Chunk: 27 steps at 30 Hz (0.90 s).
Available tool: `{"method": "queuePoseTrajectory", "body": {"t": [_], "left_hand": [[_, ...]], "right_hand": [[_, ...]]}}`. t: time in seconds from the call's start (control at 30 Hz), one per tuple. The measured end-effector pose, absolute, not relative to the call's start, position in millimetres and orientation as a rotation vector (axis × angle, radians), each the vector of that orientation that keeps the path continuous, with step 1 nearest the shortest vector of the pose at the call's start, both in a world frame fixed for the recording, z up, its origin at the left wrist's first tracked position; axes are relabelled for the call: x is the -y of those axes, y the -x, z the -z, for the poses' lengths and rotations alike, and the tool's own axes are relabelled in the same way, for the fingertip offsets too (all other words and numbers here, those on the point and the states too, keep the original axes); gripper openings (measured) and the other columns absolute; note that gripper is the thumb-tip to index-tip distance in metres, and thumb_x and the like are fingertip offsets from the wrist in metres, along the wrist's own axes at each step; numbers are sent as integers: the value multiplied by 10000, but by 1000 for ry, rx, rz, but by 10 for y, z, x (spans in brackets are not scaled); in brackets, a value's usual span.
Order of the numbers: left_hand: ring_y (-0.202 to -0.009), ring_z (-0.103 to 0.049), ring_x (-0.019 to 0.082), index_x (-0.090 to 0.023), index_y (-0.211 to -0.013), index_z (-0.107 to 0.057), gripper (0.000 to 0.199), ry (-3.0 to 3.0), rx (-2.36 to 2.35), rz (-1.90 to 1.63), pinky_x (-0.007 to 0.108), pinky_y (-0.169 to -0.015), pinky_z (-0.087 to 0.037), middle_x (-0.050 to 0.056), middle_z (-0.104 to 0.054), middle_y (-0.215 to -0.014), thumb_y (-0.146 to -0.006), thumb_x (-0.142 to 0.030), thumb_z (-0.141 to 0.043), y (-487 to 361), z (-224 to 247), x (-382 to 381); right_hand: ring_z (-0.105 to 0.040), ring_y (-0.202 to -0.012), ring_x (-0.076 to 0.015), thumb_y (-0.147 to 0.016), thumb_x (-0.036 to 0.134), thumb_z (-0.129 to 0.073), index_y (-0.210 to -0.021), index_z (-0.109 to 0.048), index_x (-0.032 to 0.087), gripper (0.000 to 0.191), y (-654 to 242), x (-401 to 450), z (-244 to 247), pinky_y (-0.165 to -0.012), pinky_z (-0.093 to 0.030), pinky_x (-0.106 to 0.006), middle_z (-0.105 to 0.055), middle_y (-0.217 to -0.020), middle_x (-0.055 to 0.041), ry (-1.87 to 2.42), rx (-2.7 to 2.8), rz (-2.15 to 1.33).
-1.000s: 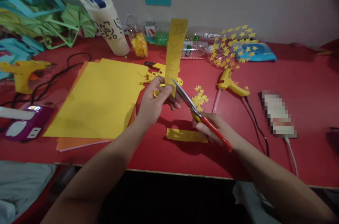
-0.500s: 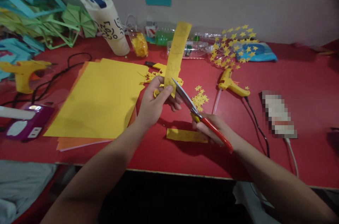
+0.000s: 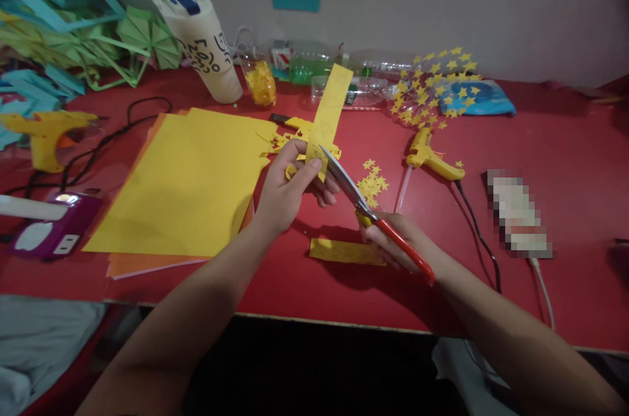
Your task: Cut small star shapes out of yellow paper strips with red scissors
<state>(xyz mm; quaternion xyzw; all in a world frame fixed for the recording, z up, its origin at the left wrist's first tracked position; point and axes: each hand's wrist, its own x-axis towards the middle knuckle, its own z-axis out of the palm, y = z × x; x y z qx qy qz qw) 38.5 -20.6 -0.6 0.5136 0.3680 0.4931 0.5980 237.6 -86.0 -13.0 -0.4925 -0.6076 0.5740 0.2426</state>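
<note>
Between the thumb and fingers of my left hand (image 3: 295, 183) is a yellow paper strip (image 3: 333, 101) with star outlines drawn on it, its free end pointing up. My right hand (image 3: 393, 239) is wrapped round the red handles of the scissors (image 3: 346, 183). The blade tips lie at the lower part of the strip, close to my left thumb. On the red table, a pile of small yellow stars (image 3: 372, 185) lies just beyond the scissors. Another yellow strip (image 3: 344, 251) lies flat near my right hand.
Yellow sheets (image 3: 187, 180) are stacked at left, near a glue gun (image 3: 44, 134) and a purple power block (image 3: 54, 226). A tumbler (image 3: 206, 49), a cup (image 3: 260, 83) and bottles stand or lie behind. Another glue gun (image 3: 432, 157) and a blurred device (image 3: 518, 213) are at right.
The upper end of the held strip has bent lower, showing more of the bottles behind it. Both hands and the scissors have stayed almost in place.
</note>
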Motion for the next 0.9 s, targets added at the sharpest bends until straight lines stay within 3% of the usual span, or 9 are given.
{"method": "queuePoseTrajectory", "body": {"t": [0.9], "left_hand": [[-407,-592,90,-211,-836,-466,149,-1223,-767,-1130,188,-377,-443,-49,-662,-572,-861,-314,-572,-346,3,162]], "right_hand": [[-321,-398,-70,-817,672,-546,-629,-362,234,510,-2373,855,88,-392,-282,-234,-341,-477,82,1382,1682,-1540]]}}
